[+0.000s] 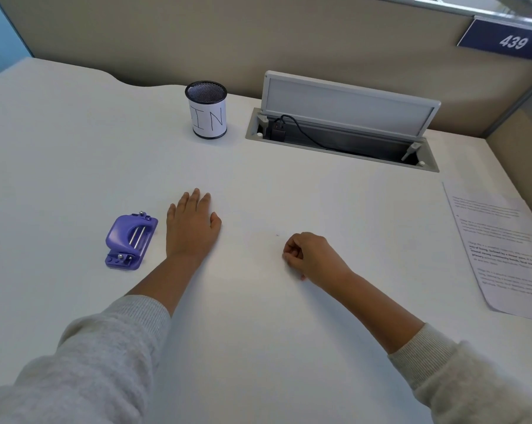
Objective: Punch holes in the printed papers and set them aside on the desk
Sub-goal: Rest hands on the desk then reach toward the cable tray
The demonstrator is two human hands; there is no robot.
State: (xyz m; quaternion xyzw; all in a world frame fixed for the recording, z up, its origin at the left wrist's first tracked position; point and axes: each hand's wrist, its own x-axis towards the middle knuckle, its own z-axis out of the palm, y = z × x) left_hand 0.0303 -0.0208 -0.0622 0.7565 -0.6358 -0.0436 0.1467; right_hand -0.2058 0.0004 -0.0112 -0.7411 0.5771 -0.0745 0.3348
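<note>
A purple hole punch (130, 240) lies on the white desk (258, 332), left of centre. My left hand (194, 224) rests flat on the desk just right of the punch, fingers straight, not touching it. My right hand (310, 255) sits on the desk further right with its fingers curled and nothing visible in them. A printed paper (500, 249) lies flat at the desk's right edge, well away from both hands.
A black mesh cup (206, 110) with a white label stands at the back centre. To its right an open cable hatch (341, 133) has its lid raised and a black plug and cord inside. A beige partition wall runs behind the desk.
</note>
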